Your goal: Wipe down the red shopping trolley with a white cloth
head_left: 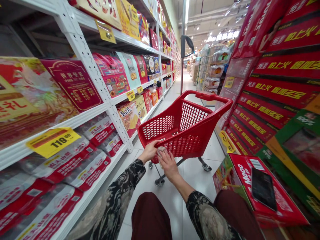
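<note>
A red plastic shopping cart [192, 141] stands on wheels in front of my knees, its lattice basket facing me. My left hand [150, 151] grips the rim at the cart's near corner, fingers curled over the edge. Just to its right, my right hand [170, 165] presses a pale, crumpled cloth [162, 150] against the side of the basket below the rim. Most of the cloth is covered by the fingers. The cart's handle [211, 96] is on the far side, away from me.
White shelves [110, 106] with boxed goods and bottle packs line the left. Red stacked cartons [270, 110] rise on the right. A black phone [263, 188] lies on a red box [241, 173] near my right knee. A metal pole [183, 66] stands behind the cart.
</note>
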`<state>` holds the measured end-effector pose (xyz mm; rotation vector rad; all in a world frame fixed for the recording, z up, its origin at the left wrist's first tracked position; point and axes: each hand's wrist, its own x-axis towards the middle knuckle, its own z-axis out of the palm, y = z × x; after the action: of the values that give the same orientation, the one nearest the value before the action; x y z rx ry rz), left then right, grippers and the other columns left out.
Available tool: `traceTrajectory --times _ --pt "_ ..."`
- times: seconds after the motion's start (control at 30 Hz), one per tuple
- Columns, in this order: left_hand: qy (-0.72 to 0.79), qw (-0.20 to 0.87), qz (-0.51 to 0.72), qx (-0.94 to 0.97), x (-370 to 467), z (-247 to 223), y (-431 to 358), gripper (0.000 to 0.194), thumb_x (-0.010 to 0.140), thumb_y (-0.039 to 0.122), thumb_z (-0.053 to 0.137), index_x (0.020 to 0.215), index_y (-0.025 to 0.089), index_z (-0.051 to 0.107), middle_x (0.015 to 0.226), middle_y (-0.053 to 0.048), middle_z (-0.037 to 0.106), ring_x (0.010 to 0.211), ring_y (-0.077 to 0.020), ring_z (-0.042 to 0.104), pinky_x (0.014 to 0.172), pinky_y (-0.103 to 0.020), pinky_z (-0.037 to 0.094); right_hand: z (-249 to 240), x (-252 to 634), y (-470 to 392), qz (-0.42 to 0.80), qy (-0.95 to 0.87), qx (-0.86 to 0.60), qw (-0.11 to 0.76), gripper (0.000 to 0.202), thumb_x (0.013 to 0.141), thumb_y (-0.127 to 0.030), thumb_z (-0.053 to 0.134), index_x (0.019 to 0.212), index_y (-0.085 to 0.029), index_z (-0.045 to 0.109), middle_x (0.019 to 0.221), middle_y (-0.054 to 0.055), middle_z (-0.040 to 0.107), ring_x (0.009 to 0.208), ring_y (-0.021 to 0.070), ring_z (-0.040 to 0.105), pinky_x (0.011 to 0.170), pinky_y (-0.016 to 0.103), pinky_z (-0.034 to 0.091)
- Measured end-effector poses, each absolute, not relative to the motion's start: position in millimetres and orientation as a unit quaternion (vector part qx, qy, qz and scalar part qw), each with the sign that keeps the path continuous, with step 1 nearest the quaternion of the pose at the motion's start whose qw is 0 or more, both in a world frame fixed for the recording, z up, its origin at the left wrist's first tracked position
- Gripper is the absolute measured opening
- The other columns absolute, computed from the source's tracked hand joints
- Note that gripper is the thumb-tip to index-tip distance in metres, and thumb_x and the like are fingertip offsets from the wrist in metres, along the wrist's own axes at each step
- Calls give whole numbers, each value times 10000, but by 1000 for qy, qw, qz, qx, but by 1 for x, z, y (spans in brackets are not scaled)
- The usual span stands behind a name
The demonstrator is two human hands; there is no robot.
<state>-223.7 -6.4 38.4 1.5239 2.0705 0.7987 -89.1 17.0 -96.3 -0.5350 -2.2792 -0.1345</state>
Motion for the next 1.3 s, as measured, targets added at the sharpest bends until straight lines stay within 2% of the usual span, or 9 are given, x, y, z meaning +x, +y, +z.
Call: traceTrajectory --times 0.17,0.27,0.37,0.43,0.57,0.73,0.87,1.0,1.3 --pt "761 212 265 553 -220 46 -14 604 599 -25 382 1142 183 545 1094 2 641 1040 -128 547 950 -265 393 -102 -52 20 -15 -899 -190 394 394 829 -44 399 1170 -163 556 1248 90 540 1271 184 351 946 348 426" --pt "768 202 246 556 -213 55 -16 572 614 0 393 1133 185 549 1130 -27 624 1087 -168 524 1009 -364 339 -67 -31 31 4 -844 -221 488 438 835 -48 383 1244 -153 497 1308 95 480 1280 191 338 1006 362 382" --pt "768 160 215 581 -197 60 -15 620 638 22 391 1232 189 461 1336 -61 461 1257 -204 362 1078 -501 154 -34 -25 43 -27 -806 -256 534 444 838 -68 408 1264 -174 477 1351 91 429 1316 227 263 1050 446 291" --pt "763 125 164 613 -184 58 -15 677 650 28 374 1309 181 359 1427 -68 324 1329 -203 233 1078 -544 78 -29 -30 47 -66 -818 -256 512 419 841 -74 418 1236 -188 502 1335 85 453 1328 232 230 1052 479 251" --pt "760 68 91 640 -168 46 -17 746 652 43 362 1376 148 215 1477 -77 189 1367 -198 97 1073 -560 88 -62 -42 42 -96 -870 -241 419 396 824 -71 446 1190 -194 535 1311 81 481 1340 222 194 1035 482 248" --pt "756 44 82 648 -166 44 -24 752 642 51 361 1374 104 200 1476 -102 181 1368 -211 83 1071 -567 96 -93 -33 30 -69 -907 -207 360 403 801 -57 452 1169 -187 551 1285 89 508 1304 207 287 975 416 364" --pt "763 63 89 638 -163 53 -24 749 631 50 361 1365 103 218 1476 -104 182 1367 -210 98 1067 -569 125 -60 -14 37 -39 -848 -234 474 461 833 -62 360 1260 -187 478 1288 74 503 1266 175 354 979 357 395" --pt "764 75 98 634 -155 60 -15 734 645 59 351 1364 103 215 1482 -101 155 1368 -212 88 1061 -585 121 -17 -8 59 -61 -784 -300 540 475 836 -91 382 1298 -188 433 1351 88 430 1312 211 270 1040 444 286" --pt "738 67 54 669 -145 55 -5 793 621 80 385 1379 126 159 1488 -93 130 1369 -198 74 1058 -594 93 -72 -21 55 -96 -871 -291 384 411 818 -69 429 1200 -187 525 1329 91 460 1321 219 238 1017 461 254"
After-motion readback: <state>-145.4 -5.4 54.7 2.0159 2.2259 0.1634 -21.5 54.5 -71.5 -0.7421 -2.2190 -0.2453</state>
